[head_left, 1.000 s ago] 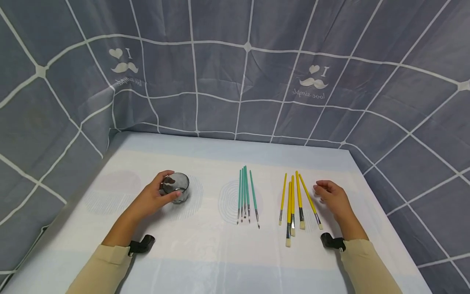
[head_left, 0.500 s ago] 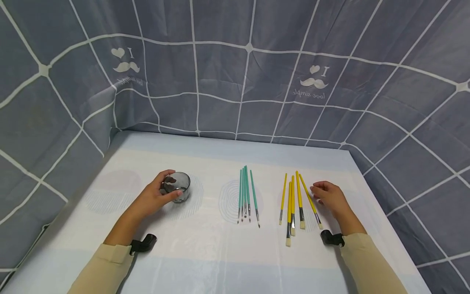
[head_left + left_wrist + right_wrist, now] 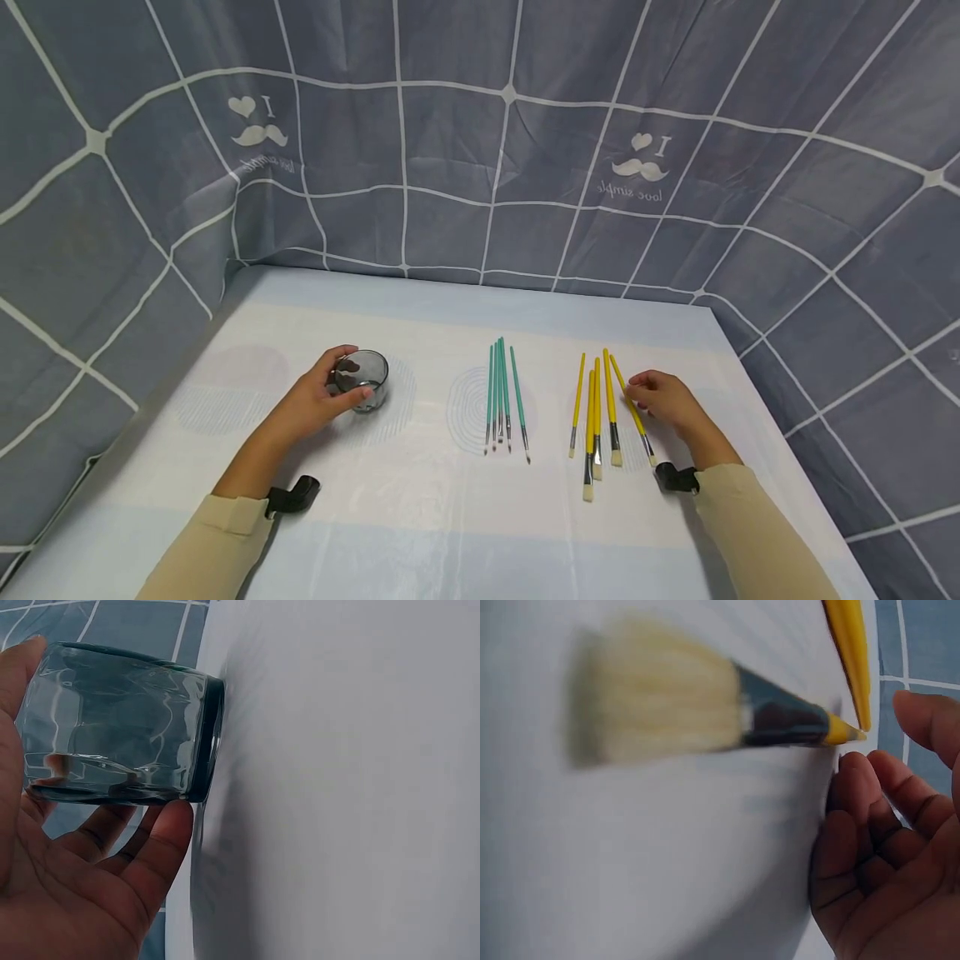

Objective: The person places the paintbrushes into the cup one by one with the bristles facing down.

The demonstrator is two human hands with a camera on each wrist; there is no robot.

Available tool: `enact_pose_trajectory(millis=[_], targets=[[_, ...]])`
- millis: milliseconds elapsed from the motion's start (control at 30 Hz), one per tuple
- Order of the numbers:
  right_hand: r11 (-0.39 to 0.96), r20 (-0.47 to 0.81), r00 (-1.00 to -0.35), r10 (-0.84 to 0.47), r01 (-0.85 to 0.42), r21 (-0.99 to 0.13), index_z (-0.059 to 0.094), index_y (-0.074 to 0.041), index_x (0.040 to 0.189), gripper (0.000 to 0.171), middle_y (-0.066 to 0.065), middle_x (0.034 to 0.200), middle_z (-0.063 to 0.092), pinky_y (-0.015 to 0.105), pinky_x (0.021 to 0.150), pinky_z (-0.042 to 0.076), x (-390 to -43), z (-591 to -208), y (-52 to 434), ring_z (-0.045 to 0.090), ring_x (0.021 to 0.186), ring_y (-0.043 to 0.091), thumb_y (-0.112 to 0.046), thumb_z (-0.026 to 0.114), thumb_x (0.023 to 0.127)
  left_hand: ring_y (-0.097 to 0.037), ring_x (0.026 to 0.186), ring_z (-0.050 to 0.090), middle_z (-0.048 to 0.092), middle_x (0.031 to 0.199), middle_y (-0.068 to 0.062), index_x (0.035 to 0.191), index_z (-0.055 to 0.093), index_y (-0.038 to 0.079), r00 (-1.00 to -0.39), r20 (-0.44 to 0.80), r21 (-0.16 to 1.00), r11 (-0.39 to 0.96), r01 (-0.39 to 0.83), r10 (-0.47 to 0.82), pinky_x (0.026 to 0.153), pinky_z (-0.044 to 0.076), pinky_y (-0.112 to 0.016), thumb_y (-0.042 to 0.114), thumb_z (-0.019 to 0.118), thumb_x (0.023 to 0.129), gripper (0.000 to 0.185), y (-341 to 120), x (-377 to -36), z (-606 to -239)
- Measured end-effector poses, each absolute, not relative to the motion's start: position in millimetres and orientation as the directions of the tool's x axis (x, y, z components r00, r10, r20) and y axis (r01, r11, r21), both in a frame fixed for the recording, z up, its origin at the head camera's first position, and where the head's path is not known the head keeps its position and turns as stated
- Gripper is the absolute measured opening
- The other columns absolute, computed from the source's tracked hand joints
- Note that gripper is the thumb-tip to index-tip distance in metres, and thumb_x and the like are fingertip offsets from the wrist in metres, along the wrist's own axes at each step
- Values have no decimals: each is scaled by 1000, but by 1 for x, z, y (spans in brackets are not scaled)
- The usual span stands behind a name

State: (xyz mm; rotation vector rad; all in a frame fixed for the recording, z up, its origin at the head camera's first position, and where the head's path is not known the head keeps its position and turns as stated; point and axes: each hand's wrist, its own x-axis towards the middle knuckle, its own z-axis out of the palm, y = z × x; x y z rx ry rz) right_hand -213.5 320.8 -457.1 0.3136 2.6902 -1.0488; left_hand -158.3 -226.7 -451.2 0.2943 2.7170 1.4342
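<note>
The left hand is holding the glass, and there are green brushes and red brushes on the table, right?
Not red: the head view shows yellow brushes beside the green brushes. The left hand does hold the glass.

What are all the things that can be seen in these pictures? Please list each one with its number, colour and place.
glass cup: 1, dark clear grey, upright on the left of the table, inside the left hand's grip
teal brushes: 5, teal handles, thin tips, laid side by side at the table's middle
yellow brushes: 5, yellow handles, pale bristles, laid side by side right of the teal ones
table cover: 1, white and pale blue, under everything
curtain: 1, grey-blue with white grid lines, behind and at both sides
left hand: 1, holds the glass cup
right hand: 1, fingers curled, at the rightmost yellow brush; contact unclear
</note>
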Motion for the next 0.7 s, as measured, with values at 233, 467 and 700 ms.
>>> enact_pose_trajectory(millis=[233,467,700], targets=[[770,-259,-962,85,229,-596,60,1,118,34,15,104,61,39,80,44,-215,-466,318,54,93,29,-22,66,94,-38,117,55,48,139,-22,150,31,11,-981,35,823,551,136,191,87,46,-49,35,71,93,74,-228,-158,-451],[809,-227,-972,63,183,-559,61,0,114,29,13,96,60,39,78,44,-217,-466,317,55,87,28,-19,67,93,-42,121,52,46,142,-23,150,31,12,-984,27,815,565,125,179,89,45,-53,36,71,93,74,-228,-157,-453],[867,-173,-984,50,129,-481,62,2,109,25,14,93,61,40,72,48,-216,-462,312,57,80,26,-17,68,93,-40,120,53,49,140,-22,151,30,12,-984,27,813,569,125,177,89,45,-52,37,71,93,75,-226,-158,-453]])
